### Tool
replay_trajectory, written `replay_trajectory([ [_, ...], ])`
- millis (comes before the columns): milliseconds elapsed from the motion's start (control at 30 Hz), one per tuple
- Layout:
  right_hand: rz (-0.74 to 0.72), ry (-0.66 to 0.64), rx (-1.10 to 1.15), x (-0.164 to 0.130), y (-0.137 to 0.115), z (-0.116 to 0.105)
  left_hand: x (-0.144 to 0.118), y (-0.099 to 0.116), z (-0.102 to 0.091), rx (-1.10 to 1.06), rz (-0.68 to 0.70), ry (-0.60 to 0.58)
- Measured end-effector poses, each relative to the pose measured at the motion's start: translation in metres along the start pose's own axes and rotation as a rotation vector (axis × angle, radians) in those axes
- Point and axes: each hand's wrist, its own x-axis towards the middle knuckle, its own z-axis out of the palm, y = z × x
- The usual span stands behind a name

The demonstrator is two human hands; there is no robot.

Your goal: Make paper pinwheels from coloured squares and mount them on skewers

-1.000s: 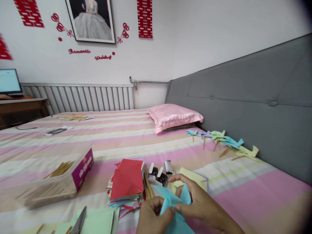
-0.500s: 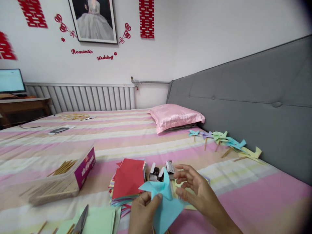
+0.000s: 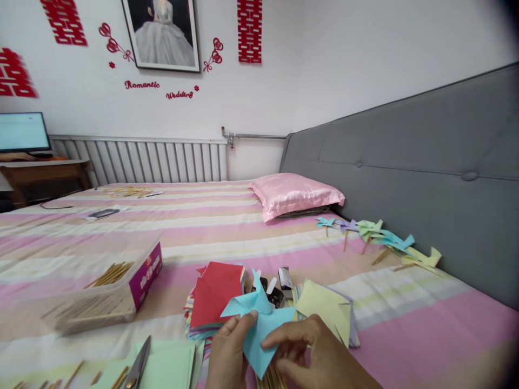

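Left hand [image 3: 227, 354] and right hand [image 3: 312, 354] pinch a crisp, pointed blue paper pinwheel [image 3: 257, 324].

Both hands grip a blue paper pinwheel [image 3: 259, 329] at the near edge of the bed [image 3: 211, 227]: the left hand [image 3: 227, 354] pinches its left side, the right hand [image 3: 312, 356] its lower right. Just behind the pinwheel lies a red-topped paper stack [image 3: 214, 294], with yellow sheets [image 3: 328, 310] to the pinwheel's right and scissors [image 3: 140, 367] to its left.

Light-blue folded paper pinwheel [image 3: 259, 324], pinched, tilted upright.
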Motion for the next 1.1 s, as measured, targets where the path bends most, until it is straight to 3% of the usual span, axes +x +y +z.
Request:
replay_trajectory([
  [200, -0.053, 0.081, -0.002, 0.004, 0.002, -0.001, 0.002, -0.007, -0.001, -0.03, 0.004, -0.031],
  [700, 0.049, 0.244, 0.312, 0.013, 0.013, 0.009, 0.005, -0.018, -0.004, 0.1, 0.158, -0.019],
  [867, -0.019, 0.379, 0.22, 0.015, 0.014, 0.008, 0.006, -0.022, -0.001, 0.09, 0.224, -0.009],
  [1100, -0.017, 0.428, 0.225, 0.017, 0.019, 0.006, 0.001, -0.022, 0.005, 0.157, 0.273, -0.037],
])
